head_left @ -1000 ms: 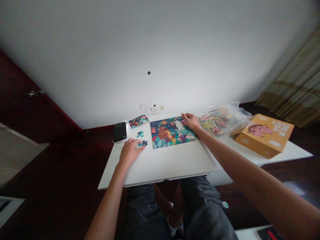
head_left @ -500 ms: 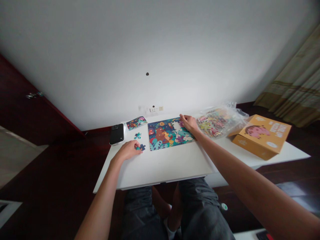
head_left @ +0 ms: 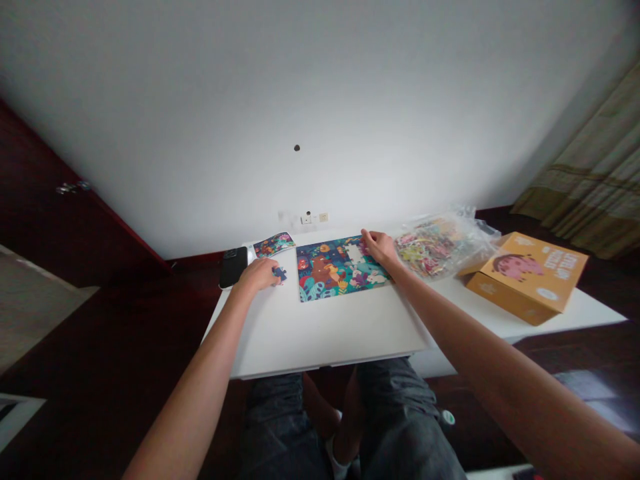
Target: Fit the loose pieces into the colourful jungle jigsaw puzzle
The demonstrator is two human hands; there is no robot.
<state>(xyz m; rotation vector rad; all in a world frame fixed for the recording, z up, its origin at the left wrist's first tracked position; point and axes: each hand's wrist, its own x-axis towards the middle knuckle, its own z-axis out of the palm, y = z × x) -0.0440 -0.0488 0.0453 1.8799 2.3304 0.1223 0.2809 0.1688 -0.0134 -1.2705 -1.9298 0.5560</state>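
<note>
My left hand is closed at the left of the table, with a dark blue puzzle piece at its fingertips. The hand hides the spot where a teal piece lay. To the right lies a colourful jigsaw puzzle with a bear and rabbits; a white gap shows in its upper right part. My right hand rests over the puzzle's right side by that gap. Its fingers are bent together, and whether a piece is between them is hidden.
A black phone and a small picture sheet lie at the table's back left. On the right are a clear bag of puzzle pieces and an orange box. The white table ends just before my knees.
My left hand has moved away from me, up to where the teal piece lay, and the dark blue piece has moved with it. My right hand has stayed in place.
</note>
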